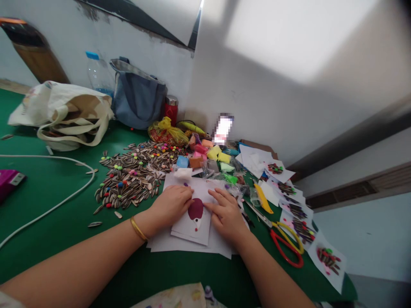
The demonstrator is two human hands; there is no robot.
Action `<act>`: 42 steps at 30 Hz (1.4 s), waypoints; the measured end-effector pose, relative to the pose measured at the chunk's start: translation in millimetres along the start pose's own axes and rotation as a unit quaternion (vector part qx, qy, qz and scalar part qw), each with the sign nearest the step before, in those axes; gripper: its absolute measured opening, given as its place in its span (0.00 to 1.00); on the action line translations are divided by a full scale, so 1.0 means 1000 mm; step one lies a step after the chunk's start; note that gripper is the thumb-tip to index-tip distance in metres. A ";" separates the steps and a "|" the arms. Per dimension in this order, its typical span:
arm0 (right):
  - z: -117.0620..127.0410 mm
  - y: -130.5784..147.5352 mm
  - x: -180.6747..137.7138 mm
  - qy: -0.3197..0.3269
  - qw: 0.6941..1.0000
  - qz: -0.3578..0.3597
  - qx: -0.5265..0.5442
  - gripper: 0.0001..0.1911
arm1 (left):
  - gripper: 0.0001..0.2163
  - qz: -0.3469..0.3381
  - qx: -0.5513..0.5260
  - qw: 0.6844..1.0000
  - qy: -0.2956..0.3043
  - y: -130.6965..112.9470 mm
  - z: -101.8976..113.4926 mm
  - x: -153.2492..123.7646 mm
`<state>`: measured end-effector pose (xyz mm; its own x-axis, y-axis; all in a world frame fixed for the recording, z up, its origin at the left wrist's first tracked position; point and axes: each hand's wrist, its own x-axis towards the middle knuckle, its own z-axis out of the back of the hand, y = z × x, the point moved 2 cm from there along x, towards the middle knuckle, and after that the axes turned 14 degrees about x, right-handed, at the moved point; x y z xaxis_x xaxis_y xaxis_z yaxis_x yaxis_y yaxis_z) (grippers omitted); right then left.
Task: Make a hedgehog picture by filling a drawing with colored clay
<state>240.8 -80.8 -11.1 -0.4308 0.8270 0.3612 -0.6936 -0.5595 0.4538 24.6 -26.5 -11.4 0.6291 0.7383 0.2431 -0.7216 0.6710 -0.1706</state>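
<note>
A maroon clay shape (195, 209) lies flat on a small white card (189, 233). At its lower end is a white clay face (196, 223) with a black eye and a red nose. My left hand (172, 206) rests on the card, fingers stretched out and their tips at the shape's left edge. On the other side, my right hand (227, 214) has its fingers spread, with one fingertip at the right edge. Neither hand holds anything I can see. Under the card are larger white sheets (160, 244). A white clay lump (183, 173) sits just beyond them.
Sunflower seeds (138, 171) mixed with coloured beads lie left. Coloured clay blocks (212, 154) are at the back. Scissors (272, 226) and a yellow utility knife (263, 199) lie right, beside seed-decorated cards (327, 261). Bags (138, 94), a red flask (171, 109) and a phone (224, 128) stand behind.
</note>
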 end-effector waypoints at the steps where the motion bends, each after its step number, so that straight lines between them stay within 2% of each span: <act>1: -0.001 0.000 0.000 0.005 1.000 -0.001 0.001 0.23 | 0.09 0.001 0.000 1.000 0.000 0.000 0.000 0.000; 3: -0.001 0.001 0.001 0.002 1.000 0.000 0.011 0.23 | 0.09 0.002 0.000 1.000 0.003 0.000 0.001 0.000; 8: 0.006 0.005 0.003 -0.059 0.997 -0.001 0.042 0.24 | 0.06 -0.004 -0.017 1.000 0.003 -0.001 0.002 0.001; 16: 0.007 0.019 0.010 -0.091 0.994 0.027 0.046 0.15 | 0.04 0.021 -0.100 0.990 -0.095 -0.002 0.013 0.002; 20: 0.005 0.028 0.012 -0.108 0.989 0.068 0.073 0.13 | 0.09 -0.012 -0.176 0.982 -0.067 -0.014 0.013 0.000; 26: 0.007 0.033 0.011 -0.131 0.978 0.095 0.129 0.02 | 0.14 -0.067 -0.240 0.968 -0.026 -0.030 0.013 -0.005; 29: 0.010 0.025 0.012 -0.133 0.982 0.064 0.116 0.03 | 0.15 -0.079 -0.204 0.976 -0.026 -0.024 0.017 -0.003; 32: 0.012 0.009 0.014 -0.146 0.988 -0.001 0.060 0.05 | 0.13 -0.061 -0.113 0.991 -0.034 -0.011 0.017 0.001; 36: 0.008 -0.006 0.017 -0.109 0.992 -0.057 -0.010 0.06 | 0.13 -0.037 -0.038 0.998 -0.033 0.003 0.007 0.004; 42: 0.002 -0.007 0.019 -0.076 0.988 -0.124 -0.050 0.04 | 0.14 -0.026 -0.004 1.000 -0.011 0.003 -0.005 0.001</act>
<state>238.7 -61.4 -6.5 -0.1536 0.9163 0.3700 -0.8245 -0.3252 0.4631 24.4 -23.5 -16.9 0.6599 0.7002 0.2725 -0.6848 0.7097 -0.1653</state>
